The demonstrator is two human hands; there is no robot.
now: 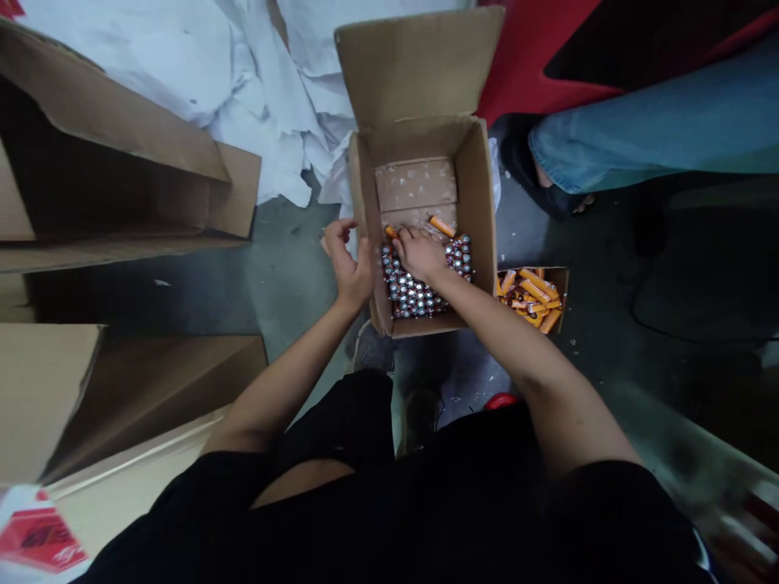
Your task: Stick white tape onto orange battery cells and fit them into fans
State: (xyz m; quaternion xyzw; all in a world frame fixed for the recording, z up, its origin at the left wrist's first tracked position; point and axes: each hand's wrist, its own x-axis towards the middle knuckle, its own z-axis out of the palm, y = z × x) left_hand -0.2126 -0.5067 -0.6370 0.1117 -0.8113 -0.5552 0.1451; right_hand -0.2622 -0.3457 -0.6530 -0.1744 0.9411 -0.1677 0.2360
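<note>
An open cardboard box (pixel 484 211) stands on the floor in front of me, its far flap raised. Inside, rows of upright cylindrical batteries (pixel 419 302) show their silver ends. Two orange batteries lie on their sides beyond the rows: one orange battery (pixel 442 226) toward the right, the other by my right fingertips. My right hand (pixel 421 255) rests palm down over the upright batteries, fingers stretched to the left; what lies beneath it is hidden. Just outside the box's left wall, my left hand (pixel 350 264) is raised with loosely bent fingers apart and nothing visible in them.
A smaller carton of loose orange batteries (pixel 535 294) sits against the box's right side. Larger cardboard boxes (pixel 234 191) crowd the left. White crumpled sheeting (pixel 182 65) lies at the back. At the right is another person's jeans-clad leg (pixel 639 130) and dark sandal (pixel 541 186).
</note>
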